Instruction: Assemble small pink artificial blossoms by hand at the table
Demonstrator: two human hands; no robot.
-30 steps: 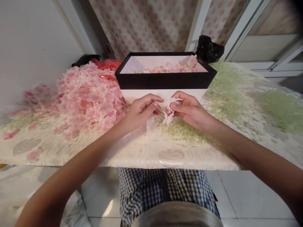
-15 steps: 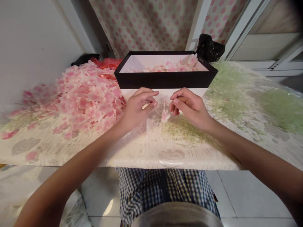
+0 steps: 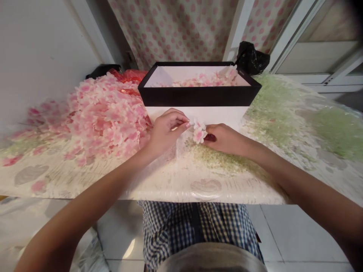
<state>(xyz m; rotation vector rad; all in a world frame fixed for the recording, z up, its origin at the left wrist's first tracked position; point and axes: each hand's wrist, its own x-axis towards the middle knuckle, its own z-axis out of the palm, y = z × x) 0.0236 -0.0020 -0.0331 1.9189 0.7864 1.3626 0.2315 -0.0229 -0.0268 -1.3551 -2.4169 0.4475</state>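
Observation:
Pale pink-and-white artificial flowers (image 3: pixel 199 134) hang between my two hands, just in front of the box. My right hand (image 3: pixel 222 138) is closed at their right side, its fingertips partly hidden behind the petals. On the other side, my left hand (image 3: pixel 168 128) pinches thumb and forefinger together; whatever is between the tips is too small to make out. Under and beside my right hand lies a patch of small green bits (image 3: pixel 221 156) on the table. A big heap of pink artificial flowers (image 3: pixel 110 121) lies to the left of my left hand.
A black-rimmed white box (image 3: pixel 198 96) stands behind my hands, with pink flowers (image 3: pixel 207 80) inside. Green piles (image 3: pixel 275 109) spread over the table's right side. Red plastic (image 3: pixel 130 75) lies behind the flower heap, and a black plastic bag (image 3: pixel 252 58) sits at the back right.
My right hand has lowered and turned, its fingers now closed at the flowers, which have turned to face me. My left thumb and forefinger have come together in a pinch.

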